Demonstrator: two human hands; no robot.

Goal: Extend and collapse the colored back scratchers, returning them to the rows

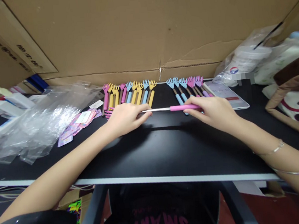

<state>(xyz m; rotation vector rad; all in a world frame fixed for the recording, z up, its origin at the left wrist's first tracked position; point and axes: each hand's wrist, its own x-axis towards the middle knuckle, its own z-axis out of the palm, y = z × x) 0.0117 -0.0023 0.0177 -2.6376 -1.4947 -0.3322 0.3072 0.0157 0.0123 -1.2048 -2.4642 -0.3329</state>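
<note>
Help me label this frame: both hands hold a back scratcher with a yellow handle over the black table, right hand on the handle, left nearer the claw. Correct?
The colour is wrong: the head view shows a pink handle, not yellow. The rest stands: right hand on the handle, left hand nearer the claw of the back scratcher, over the black table.
</note>
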